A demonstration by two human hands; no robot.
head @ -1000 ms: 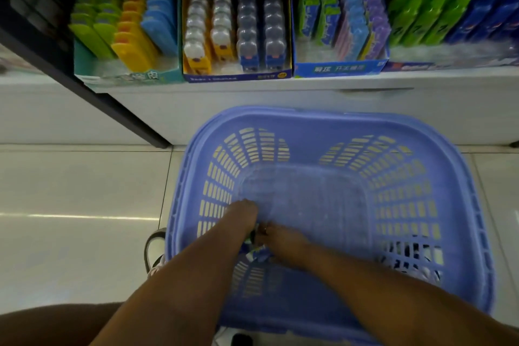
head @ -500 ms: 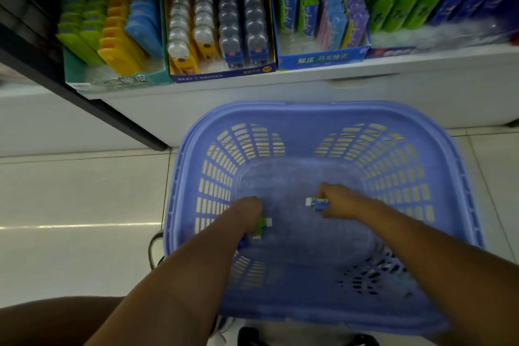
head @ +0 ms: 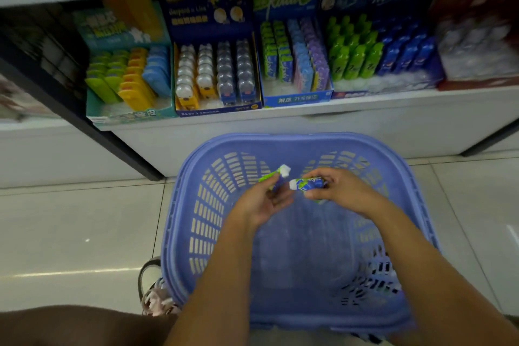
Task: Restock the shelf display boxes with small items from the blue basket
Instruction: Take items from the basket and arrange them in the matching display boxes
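Both hands have lifted clear of the blue basket (head: 421, 205) floor since a moment ago. Left hand (head: 259, 202) is clamped on a green white-capped small item (head: 276, 175); right hand (head: 341, 191) grips another (head: 307, 184), held just apart. Pickup looks finished; next, carry them up to the matching display box (head: 297, 97) on the shelf (head: 365, 118).

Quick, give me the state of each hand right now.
Left hand: closed on a small green-and-blue packet with a white end.
Right hand: closed on a small blue-and-green packet with a white end, over the blue plastic basket.
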